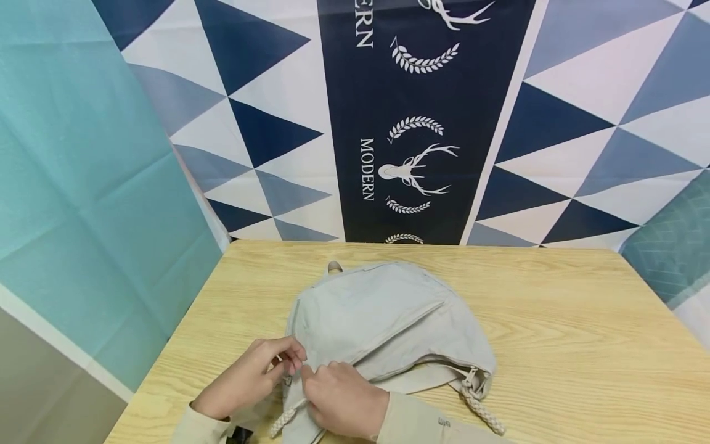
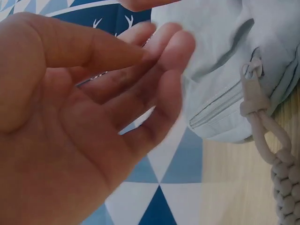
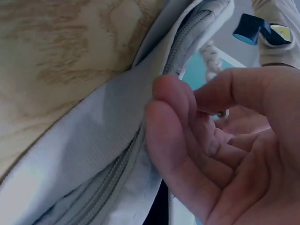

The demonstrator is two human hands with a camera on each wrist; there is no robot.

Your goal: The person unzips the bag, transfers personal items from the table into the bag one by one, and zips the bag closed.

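Note:
A pale grey fabric backpack [image 1: 383,314] lies on the wooden table, with zips along its edges. My left hand [image 1: 261,370] is at the bag's left edge, fingers loosely bent and the thumb near the fingertips. Nothing shows between the fingers of my left hand [image 2: 108,98] in the left wrist view. Close beside it, my right hand [image 1: 344,398] grips the bag's edge with curled fingers. In the right wrist view its fingertips overlap the zip [image 3: 112,173]. A braided zip pull [image 1: 283,422] dangles below the hands; its zip slider [image 2: 253,75] shows in the left wrist view.
Another braided pull [image 1: 482,410] hangs from the bag's right corner onto the wooden table [image 1: 571,345]. A patterned cloth [image 1: 410,123] rises behind the table's far edge, and a turquoise cloth [image 1: 83,185] hangs on the left.

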